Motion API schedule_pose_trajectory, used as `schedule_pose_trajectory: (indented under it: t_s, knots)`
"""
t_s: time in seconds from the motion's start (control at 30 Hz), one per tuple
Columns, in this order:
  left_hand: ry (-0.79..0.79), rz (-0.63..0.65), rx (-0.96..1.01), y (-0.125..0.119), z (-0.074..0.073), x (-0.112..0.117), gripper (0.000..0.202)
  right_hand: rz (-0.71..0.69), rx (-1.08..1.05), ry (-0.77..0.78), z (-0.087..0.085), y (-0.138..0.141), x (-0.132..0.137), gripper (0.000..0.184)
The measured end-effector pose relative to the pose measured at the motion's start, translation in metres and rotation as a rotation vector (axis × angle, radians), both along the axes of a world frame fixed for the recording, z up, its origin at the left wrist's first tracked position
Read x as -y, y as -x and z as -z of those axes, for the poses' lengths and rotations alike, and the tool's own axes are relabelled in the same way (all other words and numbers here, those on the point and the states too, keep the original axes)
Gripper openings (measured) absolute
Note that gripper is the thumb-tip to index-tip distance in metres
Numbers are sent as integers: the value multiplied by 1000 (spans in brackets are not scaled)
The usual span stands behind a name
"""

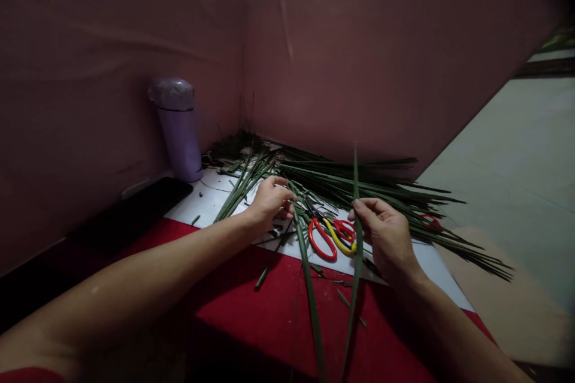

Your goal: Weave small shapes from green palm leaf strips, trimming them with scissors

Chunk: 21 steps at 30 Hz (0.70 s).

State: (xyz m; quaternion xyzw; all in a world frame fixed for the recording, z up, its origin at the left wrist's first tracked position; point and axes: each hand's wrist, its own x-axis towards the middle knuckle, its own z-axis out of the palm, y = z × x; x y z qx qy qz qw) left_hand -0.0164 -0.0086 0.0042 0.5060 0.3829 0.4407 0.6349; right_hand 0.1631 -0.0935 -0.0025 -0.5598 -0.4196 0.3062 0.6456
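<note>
My left hand (271, 201) is closed around a long green leaf strip (309, 284) that runs down toward me over the red cloth. My right hand (384, 233) pinches a second green leaf strip (354, 179), held nearly upright, its lower end trailing past my wrist. Between the two hands lie red-handled scissors (321, 242) and yellow-handled scissors (339, 238) on a white sheet (204, 203). A heap of long green leaves (386, 191) fans out behind and to the right of my hands.
A lilac flask (178, 128) stands at the back left against a pink cloth wall. A dark flat object (135, 209) lies left of the white sheet. Cut leaf scraps dot the red cloth (251, 317). Pale floor (516, 155) lies to the right.
</note>
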Motion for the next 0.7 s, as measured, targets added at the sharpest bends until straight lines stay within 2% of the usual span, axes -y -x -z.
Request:
schedule_pose_trajectory:
  t_s: [0.1, 0.17, 0.2, 0.27, 0.37, 0.43, 0.5, 0.57, 0.7]
  knots:
    - [-31, 6, -68, 0, 1, 1, 26, 79, 3, -100, -14, -9, -5, 23]
    - [-77, 90, -116, 1, 3, 1, 11, 114, 15, -145, -23, -16, -9, 20]
    - [-99, 163, -138, 1, 4, 1, 8, 120, 21, -149, -27, -20, -12, 18]
    - [-112, 350, -181, 2, 6, 3, 22, 157, 24, -147, -34, -25, -16, 16]
    - [-42, 661, -240, 5, 6, 10, 37, 223, -2, -91, -43, -26, -22, 13]
    - [-16, 886, -276, 7, 4, 16, 38, 217, -19, -52, -51, -21, -25, 10]
    - [-19, 1034, -300, 9, 2, 20, 38, 205, -21, -76, -64, -12, -27, 9]
    - [-8, 1103, -308, 11, 1, 22, 39, 177, -18, -134, -78, 0, -29, 9]
    - [10, 1155, -285, 12, -1, 25, 43, 82, 19, -264, -105, 28, -27, 10]
